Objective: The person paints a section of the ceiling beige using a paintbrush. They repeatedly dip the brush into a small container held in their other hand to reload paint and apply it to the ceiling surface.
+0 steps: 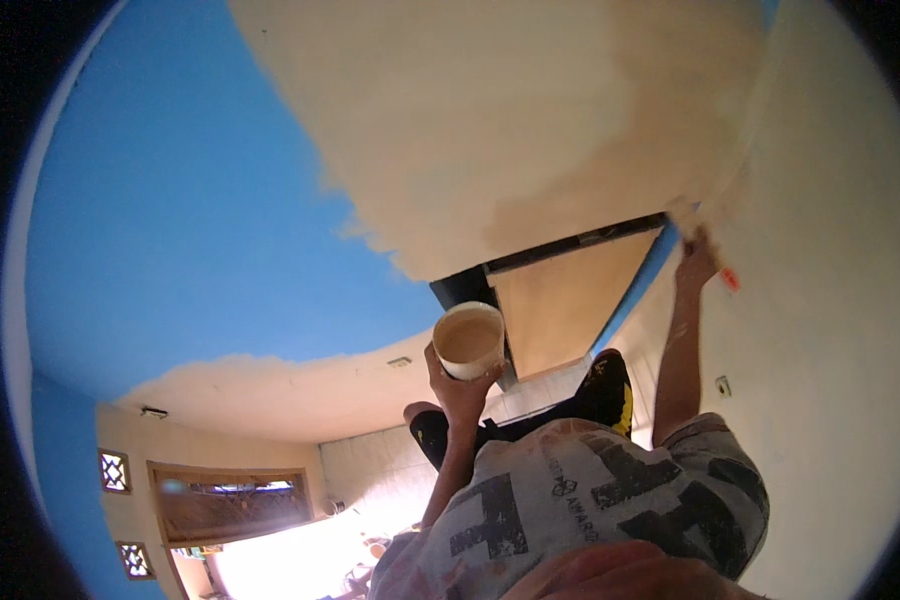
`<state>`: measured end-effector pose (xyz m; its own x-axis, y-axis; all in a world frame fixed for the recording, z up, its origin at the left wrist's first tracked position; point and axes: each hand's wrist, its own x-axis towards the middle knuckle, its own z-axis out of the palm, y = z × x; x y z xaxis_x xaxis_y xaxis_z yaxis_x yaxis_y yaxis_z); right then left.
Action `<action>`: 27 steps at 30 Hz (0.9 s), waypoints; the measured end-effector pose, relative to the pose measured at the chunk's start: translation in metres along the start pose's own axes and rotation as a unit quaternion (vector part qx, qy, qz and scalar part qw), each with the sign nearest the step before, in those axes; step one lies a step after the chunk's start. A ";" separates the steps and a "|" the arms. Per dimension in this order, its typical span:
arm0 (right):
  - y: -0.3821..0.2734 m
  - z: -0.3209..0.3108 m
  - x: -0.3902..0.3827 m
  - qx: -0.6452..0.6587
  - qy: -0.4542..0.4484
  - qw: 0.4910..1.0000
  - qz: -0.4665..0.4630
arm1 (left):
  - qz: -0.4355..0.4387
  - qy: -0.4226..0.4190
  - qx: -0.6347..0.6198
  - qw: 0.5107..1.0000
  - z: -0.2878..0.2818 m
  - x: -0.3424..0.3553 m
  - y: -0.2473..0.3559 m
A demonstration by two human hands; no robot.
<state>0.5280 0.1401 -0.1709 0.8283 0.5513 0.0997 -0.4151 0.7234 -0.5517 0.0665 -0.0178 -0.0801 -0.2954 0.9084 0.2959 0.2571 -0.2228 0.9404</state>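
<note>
My left hand (459, 388) is closed around a round white tub (442, 350) and holds it up near the middle of the view. Beige paint (470, 334) shows inside the tub. At the right, my raised right hand (698, 262) grips a paintbrush (731, 279), whose orange-red handle end sticks out below the fist. Its bristle end, blurred, touches or is very close to the wall beside the top corner of the door frame. A narrow blue strip (642, 285) runs along the frame just below the brush.
A dark door frame (570, 245) surrounds a light tan panel (565, 300). Fresh beige paint (490, 90) borders a blue wall area (200, 220) on the left. On the right wall (830, 300) sits a small switch plate (723, 386). A bright window (270, 565) lies at the lower left.
</note>
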 end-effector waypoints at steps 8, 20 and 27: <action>0.080 -0.038 -0.156 -0.120 -0.033 0.943 0.307 | 0.004 -0.030 -0.012 0.999 -0.001 0.011 0.000; -0.049 0.235 -0.221 -0.081 -0.442 0.888 0.096 | 0.075 0.025 0.019 0.997 -0.003 0.016 0.021; -0.051 0.255 -0.255 -0.113 -0.620 0.771 0.092 | 0.131 0.034 -0.040 0.990 -0.010 0.018 0.021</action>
<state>0.2417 0.0684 0.0435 -0.2907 0.7115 0.6397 -0.2904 0.5715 -0.7675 0.0573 -0.0100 -0.0536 -0.2912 0.7903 0.5390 0.2598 -0.4769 0.8397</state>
